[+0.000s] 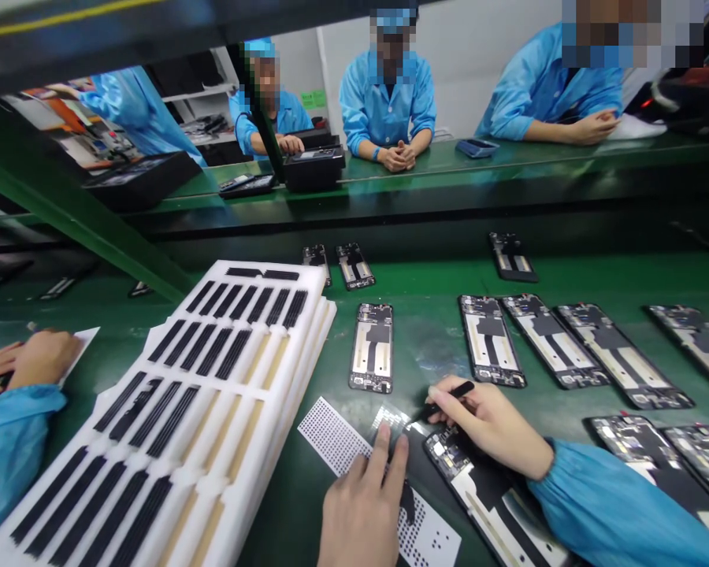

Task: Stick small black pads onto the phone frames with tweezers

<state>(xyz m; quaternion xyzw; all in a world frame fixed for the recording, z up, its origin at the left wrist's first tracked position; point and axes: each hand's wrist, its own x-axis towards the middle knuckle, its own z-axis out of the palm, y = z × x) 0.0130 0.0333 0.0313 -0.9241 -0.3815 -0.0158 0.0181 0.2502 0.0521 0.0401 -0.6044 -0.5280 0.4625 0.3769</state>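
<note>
Beside the dotted sheet (336,441), no writing legible.

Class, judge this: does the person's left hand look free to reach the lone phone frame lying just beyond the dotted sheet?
Probably yes. The left hand rests on the dotted sheet, holding nothing, and bare green mat lies between it and the phone frame.

Left hand (363,512): bare, no glove, no ring or watch in view; wrist cut off by the lower frame edge.
Right hand (490,425): bare, ungloved.
Right sleeve (620,504): light blue smock fabric, long, loosely creased, gathered cuff just behind the hand.
</note>
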